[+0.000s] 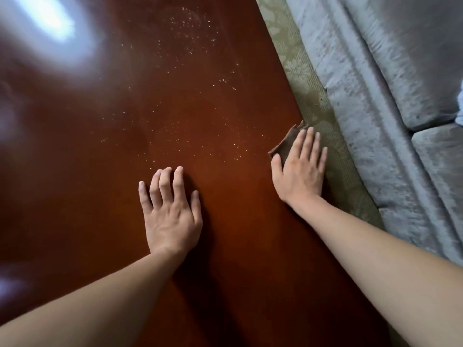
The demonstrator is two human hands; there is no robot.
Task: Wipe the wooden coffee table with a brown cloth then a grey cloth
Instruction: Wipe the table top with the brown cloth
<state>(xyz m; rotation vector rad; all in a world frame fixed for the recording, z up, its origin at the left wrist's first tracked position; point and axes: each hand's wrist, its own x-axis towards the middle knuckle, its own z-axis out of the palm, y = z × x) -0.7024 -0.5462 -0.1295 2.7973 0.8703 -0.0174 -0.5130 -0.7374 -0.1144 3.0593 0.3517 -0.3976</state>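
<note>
The glossy reddish-brown wooden coffee table [100, 146] fills most of the view, with pale dust specks [195, 116] scattered over its middle and far part. My right hand [300, 169] lies flat with straight fingers on the brown cloth [288, 141], pressing it onto the table's right edge; most of the cloth is hidden under the palm. My left hand [170, 211] rests on the bare wood to the left, fingers spread and slightly bent, holding nothing. No grey cloth is in view.
A strip of patterned green carpet [305, 78] runs along the table's right edge. Beyond it stands a grey-blue velvet sofa [388, 83]. A bright light reflection [50, 23] glares on the table's far left.
</note>
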